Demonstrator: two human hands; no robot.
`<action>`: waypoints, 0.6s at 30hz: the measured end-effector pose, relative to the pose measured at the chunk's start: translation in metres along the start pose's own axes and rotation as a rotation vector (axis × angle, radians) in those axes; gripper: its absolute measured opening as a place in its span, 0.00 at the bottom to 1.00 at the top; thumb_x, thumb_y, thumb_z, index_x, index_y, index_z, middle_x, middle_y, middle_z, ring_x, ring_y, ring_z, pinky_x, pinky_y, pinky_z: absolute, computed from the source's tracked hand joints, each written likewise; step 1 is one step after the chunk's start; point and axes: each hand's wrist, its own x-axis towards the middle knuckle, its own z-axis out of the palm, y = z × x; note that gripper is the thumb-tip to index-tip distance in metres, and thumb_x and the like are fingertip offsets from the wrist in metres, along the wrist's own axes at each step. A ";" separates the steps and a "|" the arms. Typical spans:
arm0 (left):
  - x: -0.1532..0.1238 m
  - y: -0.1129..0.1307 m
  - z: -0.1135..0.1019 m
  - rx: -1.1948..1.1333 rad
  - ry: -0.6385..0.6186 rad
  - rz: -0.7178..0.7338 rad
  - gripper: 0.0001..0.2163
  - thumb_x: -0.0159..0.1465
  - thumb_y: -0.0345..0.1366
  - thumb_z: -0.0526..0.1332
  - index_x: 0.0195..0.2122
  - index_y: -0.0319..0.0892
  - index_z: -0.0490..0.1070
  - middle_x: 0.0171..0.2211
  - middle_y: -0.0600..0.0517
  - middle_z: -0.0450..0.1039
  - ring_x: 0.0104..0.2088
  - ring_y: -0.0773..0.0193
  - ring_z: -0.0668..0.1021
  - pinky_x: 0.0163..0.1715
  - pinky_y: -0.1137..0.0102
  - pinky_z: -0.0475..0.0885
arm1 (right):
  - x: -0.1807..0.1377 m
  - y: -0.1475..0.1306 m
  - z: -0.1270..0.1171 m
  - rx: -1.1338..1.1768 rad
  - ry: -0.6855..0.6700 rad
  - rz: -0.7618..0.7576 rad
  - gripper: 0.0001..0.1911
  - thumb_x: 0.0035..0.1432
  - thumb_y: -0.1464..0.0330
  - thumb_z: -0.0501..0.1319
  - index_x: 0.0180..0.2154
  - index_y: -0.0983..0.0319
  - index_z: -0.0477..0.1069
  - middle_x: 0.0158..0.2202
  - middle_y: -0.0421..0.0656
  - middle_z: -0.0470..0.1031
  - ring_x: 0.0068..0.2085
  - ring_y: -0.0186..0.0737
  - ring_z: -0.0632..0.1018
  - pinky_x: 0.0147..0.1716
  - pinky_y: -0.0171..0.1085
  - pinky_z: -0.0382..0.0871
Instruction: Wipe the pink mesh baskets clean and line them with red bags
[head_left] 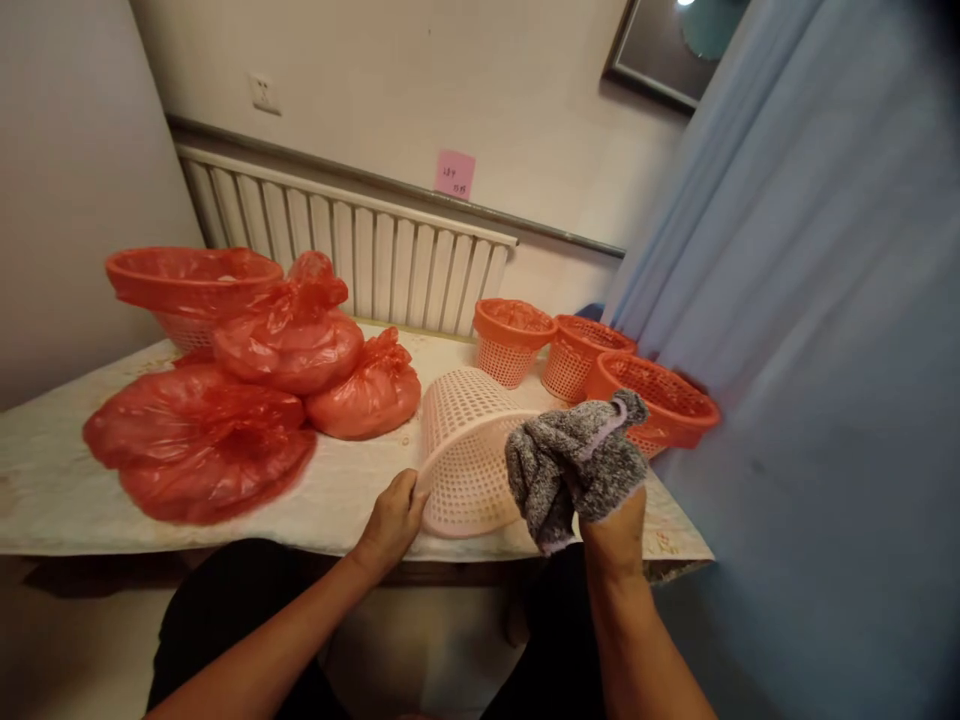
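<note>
Head view: left hand (394, 520) had its fingers curled on the rim of the pink basket (465, 440), which lay on its side near the table (45, 480) edge. A grey cloth (574, 465) covered the right hand (615, 525); its finger spread could not be told.

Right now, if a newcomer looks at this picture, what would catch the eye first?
First, the heap of shiny red plastic bags on the left of the table. Next, at the front edge, a pale pink basket lying on its side, held by the bare left hand, with the grey-gloved right hand at its mouth. Three orange baskets stand behind, to the right.
</note>
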 end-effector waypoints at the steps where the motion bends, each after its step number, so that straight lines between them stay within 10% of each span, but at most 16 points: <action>1: 0.002 0.003 -0.001 0.006 -0.012 0.012 0.04 0.63 0.37 0.51 0.32 0.44 0.61 0.28 0.54 0.65 0.31 0.61 0.71 0.34 0.67 0.67 | -0.001 0.001 0.004 0.030 -0.014 0.033 0.14 0.51 0.67 0.64 0.41 0.63 0.75 0.37 0.45 0.79 0.42 0.44 0.78 0.46 0.43 0.72; 8: 0.010 0.014 -0.012 0.058 -0.091 0.034 0.05 0.64 0.37 0.52 0.31 0.44 0.62 0.27 0.54 0.67 0.29 0.62 0.72 0.31 0.69 0.66 | -0.004 0.014 0.021 -0.018 0.088 0.176 0.12 0.55 0.63 0.61 0.39 0.63 0.72 0.38 0.46 0.77 0.41 0.44 0.76 0.46 0.44 0.71; 14: 0.013 0.023 -0.012 0.020 -0.146 0.036 0.07 0.63 0.36 0.52 0.36 0.42 0.68 0.31 0.51 0.72 0.31 0.60 0.75 0.33 0.68 0.69 | 0.002 0.007 0.048 -0.194 0.107 -0.212 0.15 0.55 0.67 0.60 0.45 0.61 0.72 0.49 0.50 0.69 0.51 0.49 0.71 0.54 0.49 0.65; 18: 0.017 0.024 -0.008 -0.051 -0.171 -0.046 0.08 0.61 0.35 0.54 0.38 0.42 0.71 0.35 0.48 0.77 0.36 0.57 0.77 0.39 0.65 0.71 | -0.002 0.018 0.081 -0.387 -0.235 -0.555 0.13 0.56 0.73 0.58 0.43 0.60 0.73 0.55 0.50 0.67 0.57 0.52 0.66 0.56 0.51 0.61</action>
